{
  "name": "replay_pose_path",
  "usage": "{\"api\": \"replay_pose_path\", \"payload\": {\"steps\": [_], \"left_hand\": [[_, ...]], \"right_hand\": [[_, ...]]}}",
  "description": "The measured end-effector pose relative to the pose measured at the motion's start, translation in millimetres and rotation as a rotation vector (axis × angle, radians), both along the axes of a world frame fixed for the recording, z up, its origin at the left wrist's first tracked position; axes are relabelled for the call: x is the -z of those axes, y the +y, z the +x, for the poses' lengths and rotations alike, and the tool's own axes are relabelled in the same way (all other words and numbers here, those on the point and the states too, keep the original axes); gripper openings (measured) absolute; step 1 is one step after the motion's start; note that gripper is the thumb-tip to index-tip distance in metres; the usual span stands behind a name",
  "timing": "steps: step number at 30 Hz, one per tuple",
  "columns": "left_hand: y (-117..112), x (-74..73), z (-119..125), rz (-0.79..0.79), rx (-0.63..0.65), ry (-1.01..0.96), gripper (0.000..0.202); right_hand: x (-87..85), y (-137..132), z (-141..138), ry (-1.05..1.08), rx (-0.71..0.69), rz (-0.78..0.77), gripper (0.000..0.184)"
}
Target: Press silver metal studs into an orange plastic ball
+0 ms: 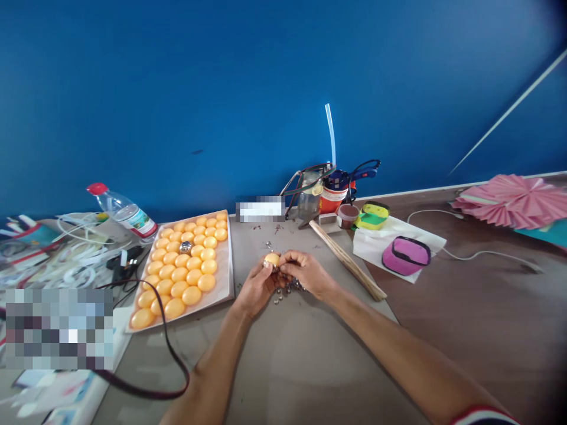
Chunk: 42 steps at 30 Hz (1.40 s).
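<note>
My left hand grips an orange ball at the middle of the grey table. My right hand is closed in a pinch right beside the ball, fingertips touching it, on something too small to make out. Small shiny silver pieces lie scattered on the table under and around both hands. To the left, a white tray holds several rows of the same orange balls, and one silver-covered ball sits among them.
A water bottle lies behind the tray. A black cable loops past the tray's front. A wooden stick, cups with tools, a pink pouch and pink paper fans sit to the right. Clutter fills the left edge.
</note>
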State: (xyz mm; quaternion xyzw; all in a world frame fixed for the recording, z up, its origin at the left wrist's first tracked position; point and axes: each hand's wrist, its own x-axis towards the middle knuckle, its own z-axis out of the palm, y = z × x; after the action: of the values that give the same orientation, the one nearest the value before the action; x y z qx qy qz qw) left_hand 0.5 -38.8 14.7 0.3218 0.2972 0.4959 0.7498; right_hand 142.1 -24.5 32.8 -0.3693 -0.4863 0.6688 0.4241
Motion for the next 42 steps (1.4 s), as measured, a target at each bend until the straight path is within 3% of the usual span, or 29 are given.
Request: {"api": "replay_pose_path", "payload": {"steps": [8,19,26,29,36,42], "left_hand": [[-1,0.8,2,0.063,-0.012,0.058,0.028],[-3,3.2,3,0.097,-0.008,0.147,0.028],[-4,-4.0,3,0.078,-0.016,0.073,0.028],[-2,-6.3,-1,0.023,-0.017,-0.007,0.028],[5,-4.5,-13,0.0,-0.082,-0.087,0.033],[9,-1.3,-14,-0.005,-0.116,-0.129,0.027]], "right_hand": [[7.8,-1,-3,-0.072,0.079,0.027,0.006],[18.9,-2,-7,-0.119,0.139,0.041,0.014],[13.9,4,2,0.118,-0.001,-0.021,0.025],[15.3,10,9,0.129,0.07,0.009,0.026],[17.1,22,26,-0.141,0.182,0.176,0.017],[14.5,27,38,-0.621,0.1,0.433,0.008]]}}
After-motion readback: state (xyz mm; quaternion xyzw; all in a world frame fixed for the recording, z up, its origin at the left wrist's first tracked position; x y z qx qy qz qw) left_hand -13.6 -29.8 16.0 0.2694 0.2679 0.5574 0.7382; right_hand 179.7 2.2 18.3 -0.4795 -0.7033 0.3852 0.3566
